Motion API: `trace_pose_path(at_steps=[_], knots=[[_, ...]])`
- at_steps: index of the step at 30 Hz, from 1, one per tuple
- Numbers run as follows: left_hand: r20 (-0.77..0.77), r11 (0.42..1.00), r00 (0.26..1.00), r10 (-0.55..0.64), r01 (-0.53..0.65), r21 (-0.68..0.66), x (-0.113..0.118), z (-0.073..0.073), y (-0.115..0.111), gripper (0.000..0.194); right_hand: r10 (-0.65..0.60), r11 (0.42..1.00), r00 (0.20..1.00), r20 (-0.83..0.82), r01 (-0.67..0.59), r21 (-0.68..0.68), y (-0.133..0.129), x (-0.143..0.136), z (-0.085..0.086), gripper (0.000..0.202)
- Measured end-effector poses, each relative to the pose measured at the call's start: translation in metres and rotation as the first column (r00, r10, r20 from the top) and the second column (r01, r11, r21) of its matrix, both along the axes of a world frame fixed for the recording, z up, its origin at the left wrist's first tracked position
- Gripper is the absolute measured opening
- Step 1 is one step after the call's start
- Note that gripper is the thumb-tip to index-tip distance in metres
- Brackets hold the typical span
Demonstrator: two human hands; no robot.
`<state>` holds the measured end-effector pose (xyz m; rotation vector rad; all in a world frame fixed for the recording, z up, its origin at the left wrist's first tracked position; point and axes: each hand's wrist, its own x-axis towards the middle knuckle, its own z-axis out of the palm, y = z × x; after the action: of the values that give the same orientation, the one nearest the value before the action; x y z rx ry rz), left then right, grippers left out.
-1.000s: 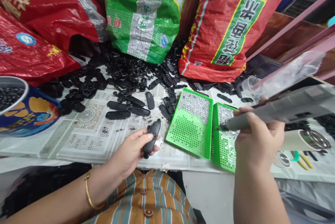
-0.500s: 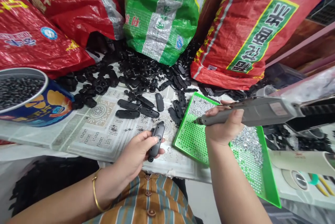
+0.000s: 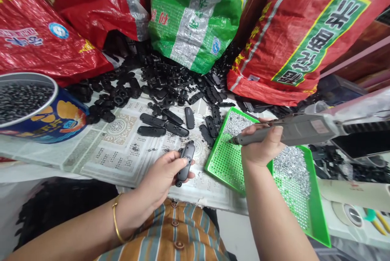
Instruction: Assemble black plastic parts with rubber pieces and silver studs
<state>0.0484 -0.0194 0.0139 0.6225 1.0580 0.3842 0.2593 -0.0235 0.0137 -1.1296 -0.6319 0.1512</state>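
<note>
My left hand [image 3: 166, 173] is closed around a black plastic part [image 3: 186, 159], long and rounded with small round knobs at its ends, held above the table's front edge. My right hand [image 3: 263, 145] grips a grey electric screwdriver [image 3: 300, 129]. Its tip points left, over a green perforated tray [image 3: 224, 165] with small silvery screws [image 3: 239, 123] heaped at the far end. A second green tray [image 3: 318, 212] with more screws lies to the right, partly hidden by my right forearm. Several loose black oblong pieces [image 3: 152, 131] lie beyond my left hand.
A blue tub [image 3: 67, 116] full of small dark pieces stands at the left. Black parts [image 3: 164, 74] are heaped at the back, beneath a green sack [image 3: 198, 21] and red sacks [image 3: 274, 49]. Tape [image 3: 349, 214] and yellow-handled pliers [image 3: 378, 222] lie at the right.
The view has shifted slightly, so most things sit a little further right. Both hands keep their holds, and the screwdriver tip stays over the green tray.
</note>
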Motion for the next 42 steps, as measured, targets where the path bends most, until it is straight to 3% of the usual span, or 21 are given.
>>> trace_pose_path(at_steps=[5, 9, 14, 18, 23, 36, 42], knots=[[-0.009, 0.999, 1.0, -0.004, 0.005, 0.035, 0.004, -0.002, 0.0, 0.019, 0.006, 1.0, 1.0, -0.026, -0.006, 0.001, -0.001, 0.004, 0.002, 0.035], [-0.023, 0.997, 1.0, -0.014, 0.016, 0.073, 0.007, -0.006, 0.001, 0.017, -0.006, 0.997, 0.998, -0.054, 0.011, 0.08, -0.007, 0.005, 0.016, 0.04], [-0.01, 0.995, 1.0, 0.015, -0.014, 0.102, 0.012, -0.012, -0.001, 0.012, 0.184, 0.978, 0.977, -0.11, -0.171, 0.116, -0.021, -0.018, 0.045, 0.046], [0.023, 0.99, 1.0, 0.02, -0.023, 0.137, 0.014, -0.009, -0.002, 0.008, 0.348, 0.936, 0.933, -0.088, -0.34, 0.087, -0.028, -0.045, 0.057, 0.047], [0.008, 0.986, 1.0, 0.028, -0.029, 0.161, 0.013, -0.011, -0.003, 0.008, 0.464, 0.886, 0.879, -0.111, -0.457, 0.083, -0.027, -0.063, 0.056, 0.045], [0.032, 0.978, 0.999, 0.023, -0.029, 0.204, 0.015, -0.015, -0.005, 0.01, 0.44, 0.898, 0.883, -0.161, -0.434, 0.072, -0.022, -0.074, 0.043, 0.044], [0.029, 0.969, 0.998, 0.049, -0.054, 0.241, 0.017, -0.016, -0.008, 0.01, 0.505, 0.863, 0.854, -0.124, -0.497, 0.087, -0.023, -0.075, 0.044, 0.038]])
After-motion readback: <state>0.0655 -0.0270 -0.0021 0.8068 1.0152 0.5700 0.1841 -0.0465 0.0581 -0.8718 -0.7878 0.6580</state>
